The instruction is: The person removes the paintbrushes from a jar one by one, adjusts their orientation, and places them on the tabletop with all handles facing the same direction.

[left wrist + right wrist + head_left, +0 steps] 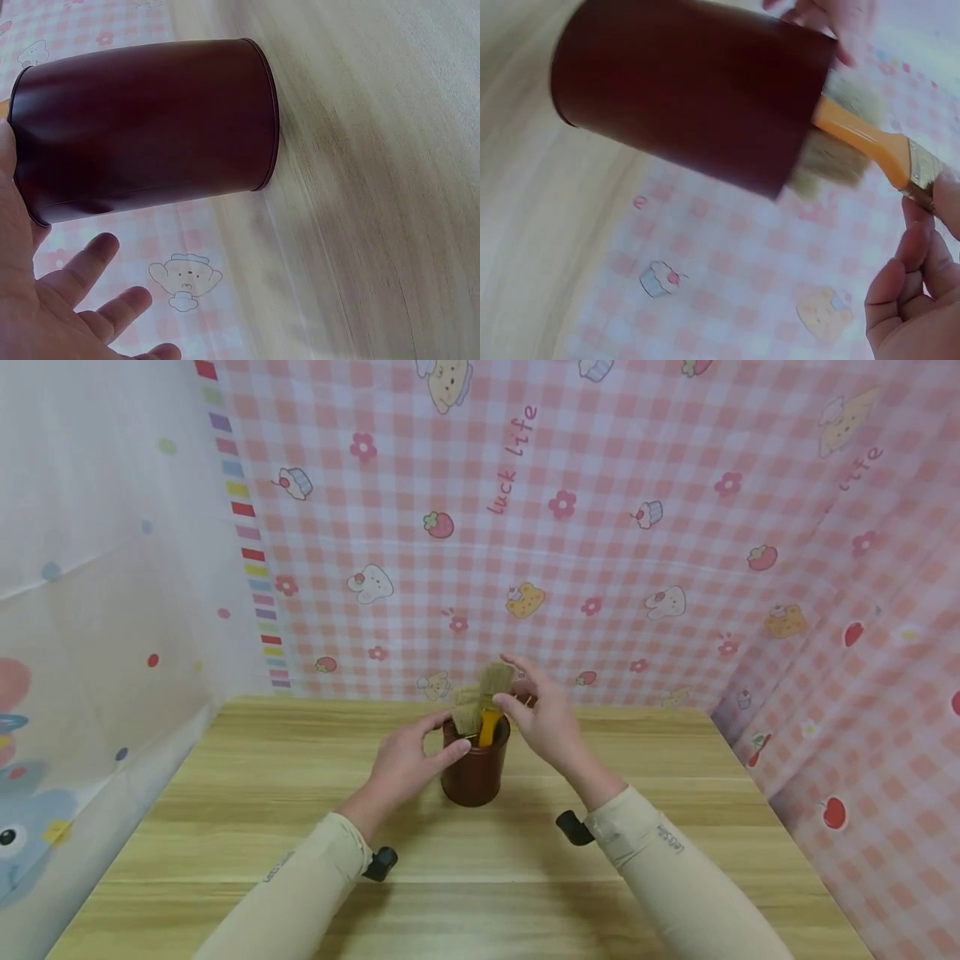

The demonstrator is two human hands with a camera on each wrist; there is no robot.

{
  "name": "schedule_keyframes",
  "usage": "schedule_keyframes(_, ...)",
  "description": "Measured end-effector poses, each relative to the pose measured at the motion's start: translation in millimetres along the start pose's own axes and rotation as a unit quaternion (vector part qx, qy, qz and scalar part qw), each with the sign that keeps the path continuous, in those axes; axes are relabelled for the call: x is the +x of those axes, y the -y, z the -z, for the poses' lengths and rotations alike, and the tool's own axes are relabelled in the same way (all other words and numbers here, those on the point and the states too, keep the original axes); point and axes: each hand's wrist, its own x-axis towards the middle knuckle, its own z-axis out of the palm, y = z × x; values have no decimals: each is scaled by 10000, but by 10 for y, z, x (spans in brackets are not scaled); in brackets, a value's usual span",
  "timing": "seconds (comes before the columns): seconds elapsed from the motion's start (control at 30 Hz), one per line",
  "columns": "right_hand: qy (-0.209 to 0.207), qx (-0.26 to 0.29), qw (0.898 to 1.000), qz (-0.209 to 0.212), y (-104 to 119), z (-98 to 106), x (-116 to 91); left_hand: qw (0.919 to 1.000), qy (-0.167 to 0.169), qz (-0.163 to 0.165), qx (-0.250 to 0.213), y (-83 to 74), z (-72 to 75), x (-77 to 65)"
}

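A dark brown cylindrical cup [472, 779] stands upright on the table, holding several paintbrushes [466, 717] with bristles up. My left hand [405, 762] holds the cup at its rim, thumb on the near side and index finger at the far side; its other fingers spread loosely beside the wall of the cup [142, 127] in the left wrist view. Thumb and fingers of my right hand [551, 722] pinch one paintbrush by its metal band. That brush's yellow-orange handle [862, 142] slants down into the cup, its lower end hidden inside.
The wood-grain table [285, 777] stretches around the cup on all sides. Behind it hangs a pink checked cloth [480, 568] with cartoon prints, which also covers the right side. A pale printed curtain [112, 610] borders the left. Black wrist mounts [381, 863] project from both sleeves.
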Motion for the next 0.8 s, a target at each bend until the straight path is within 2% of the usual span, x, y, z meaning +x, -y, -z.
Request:
schedule_keyframes(0.1, -394, 255, 9989, -47, 21, 126, 48, 10000, -3, 38, -9, -1, -2, -5)
schedule_keyframes(0.2, -714, 556, 9955, -288, 8, 264, 87, 10000, 5, 80, -31, -6, -1, -13)
schedule_keyframes(0.43, -1014, 997, 9818, -1261, -168, 599, 114, 10000, 22, 95, -8, -20, -2, -21)
schedule_keyframes(0.63, -804, 1222, 9602, -2379, -392, 842, 50, 10000, -3, 92, 21, -21, -9, -11)
schedule_keyframes(0.8, -319, 953, 9482, -3014, -650, 885, -39, 9999, 23, 142, -5, -25, -8, -10)
